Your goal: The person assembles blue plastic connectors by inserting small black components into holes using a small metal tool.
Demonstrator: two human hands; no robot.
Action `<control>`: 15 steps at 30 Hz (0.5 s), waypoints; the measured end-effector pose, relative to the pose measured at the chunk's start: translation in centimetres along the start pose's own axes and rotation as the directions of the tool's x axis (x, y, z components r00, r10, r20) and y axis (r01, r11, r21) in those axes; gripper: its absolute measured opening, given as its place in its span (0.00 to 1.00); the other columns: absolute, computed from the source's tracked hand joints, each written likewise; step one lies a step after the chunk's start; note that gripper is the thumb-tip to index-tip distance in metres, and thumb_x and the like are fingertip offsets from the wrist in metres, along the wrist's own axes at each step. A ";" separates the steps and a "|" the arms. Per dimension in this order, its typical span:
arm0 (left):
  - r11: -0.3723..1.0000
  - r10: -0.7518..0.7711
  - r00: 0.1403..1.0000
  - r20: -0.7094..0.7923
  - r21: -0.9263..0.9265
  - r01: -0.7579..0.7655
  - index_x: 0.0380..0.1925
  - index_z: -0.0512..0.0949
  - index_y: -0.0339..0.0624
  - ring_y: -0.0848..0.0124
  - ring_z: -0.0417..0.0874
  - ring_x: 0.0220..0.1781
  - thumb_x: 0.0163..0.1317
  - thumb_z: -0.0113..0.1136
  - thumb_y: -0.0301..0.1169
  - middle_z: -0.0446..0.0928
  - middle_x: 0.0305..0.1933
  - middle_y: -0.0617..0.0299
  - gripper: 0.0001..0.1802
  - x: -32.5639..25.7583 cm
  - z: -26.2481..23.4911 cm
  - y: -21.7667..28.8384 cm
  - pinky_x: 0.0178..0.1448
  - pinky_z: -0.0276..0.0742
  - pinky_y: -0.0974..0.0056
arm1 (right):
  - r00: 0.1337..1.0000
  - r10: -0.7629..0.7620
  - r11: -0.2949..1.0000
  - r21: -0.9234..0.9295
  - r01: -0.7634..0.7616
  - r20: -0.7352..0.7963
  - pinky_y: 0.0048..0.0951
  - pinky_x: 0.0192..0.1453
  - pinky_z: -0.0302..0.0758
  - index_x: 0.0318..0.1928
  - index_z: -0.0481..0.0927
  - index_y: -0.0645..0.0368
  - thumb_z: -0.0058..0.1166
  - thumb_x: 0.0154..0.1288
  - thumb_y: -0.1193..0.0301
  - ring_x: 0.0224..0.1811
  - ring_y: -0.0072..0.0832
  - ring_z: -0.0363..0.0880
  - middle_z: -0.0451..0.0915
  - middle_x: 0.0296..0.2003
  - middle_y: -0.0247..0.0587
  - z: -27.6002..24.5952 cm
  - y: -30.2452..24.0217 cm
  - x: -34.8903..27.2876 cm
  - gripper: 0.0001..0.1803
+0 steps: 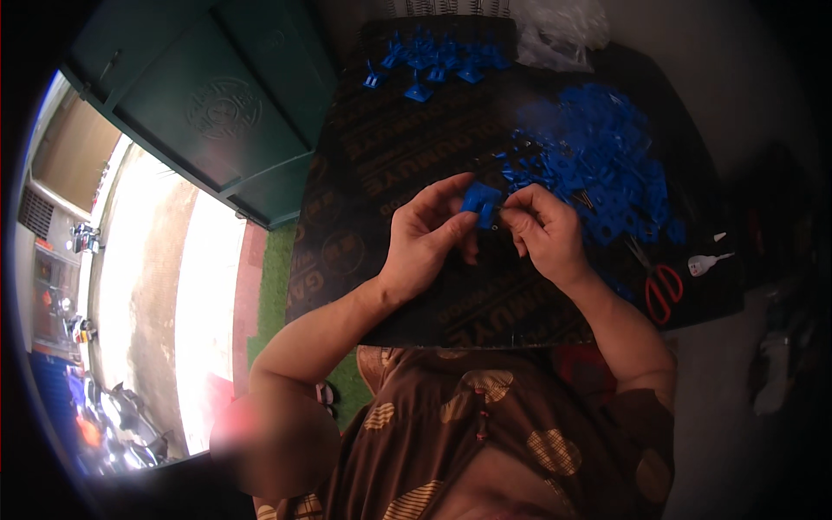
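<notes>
My left hand (426,232) holds a small blue plastic piece (479,199) between thumb and fingers, above the front half of the dark table (394,299). Close beside its right edge, my right hand (546,230) is closed in a pinch; whatever is between those fingertips is too small to make out. A big heap of loose blue plastic parts (607,156) lies just beyond my right hand, with small metal bits among them. At the far left of the table stands a group of blue pieces with flat square bases and upright stems (433,61).
Scissors with red handles (663,293) lie right of my right forearm, near a small white nozzle-tipped bottle (706,264). A crumpled clear plastic bag (563,35) sits at the back edge. Left of the table are a green metal door (217,95) and a bright doorway.
</notes>
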State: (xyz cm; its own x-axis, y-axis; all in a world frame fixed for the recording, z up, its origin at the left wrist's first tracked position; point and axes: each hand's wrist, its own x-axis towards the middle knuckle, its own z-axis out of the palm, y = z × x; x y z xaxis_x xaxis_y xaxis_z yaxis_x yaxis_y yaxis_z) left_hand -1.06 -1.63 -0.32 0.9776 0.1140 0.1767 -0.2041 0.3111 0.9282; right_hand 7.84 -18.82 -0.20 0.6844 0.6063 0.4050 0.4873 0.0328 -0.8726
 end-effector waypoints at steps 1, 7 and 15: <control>1.000 0.003 1.000 -0.004 -0.002 -0.003 0.62 0.63 0.34 0.75 0.79 0.29 0.63 0.56 0.21 0.75 0.36 0.61 0.27 0.0 0.0 0.1 0.31 0.80 0.70 | 0.999 0.043 0.997 0.059 -0.044 0.017 0.15 0.22 0.66 0.35 0.75 0.61 0.53 0.65 0.76 0.21 0.15 0.72 0.76 0.24 0.32 0.0 0.0 0.0 0.02; 0.995 -0.006 0.999 0.051 -0.095 0.011 0.62 0.56 0.30 0.71 0.80 0.33 0.62 0.56 0.21 0.74 0.39 0.58 0.30 0.1 0.2 0.4 0.36 0.83 0.66 | 0.995 0.095 0.975 0.202 -0.097 0.019 0.13 0.19 0.65 0.35 0.75 0.61 0.50 0.68 0.73 0.19 0.12 0.70 0.76 0.23 0.31 0.1 -0.1 0.1 0.05; 0.978 -0.079 0.994 0.073 -0.189 0.092 0.60 0.56 0.27 0.69 0.82 0.34 0.62 0.57 0.22 0.75 0.37 0.56 0.29 0.4 0.0 0.8 0.38 0.83 0.65 | 0.994 0.111 0.977 0.183 -0.110 0.006 0.13 0.18 0.65 0.33 0.75 0.60 0.49 0.69 0.71 0.17 0.12 0.70 0.77 0.22 0.32 0.2 -0.1 0.2 0.07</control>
State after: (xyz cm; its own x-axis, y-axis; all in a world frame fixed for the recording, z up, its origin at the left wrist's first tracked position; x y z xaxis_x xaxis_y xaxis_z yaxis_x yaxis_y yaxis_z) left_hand -0.84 -1.37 0.51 0.9918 0.0197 0.1262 -0.1195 0.4926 0.8620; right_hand 7.83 -18.54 -0.10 0.7307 0.6112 0.3041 0.3013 0.1111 -0.9470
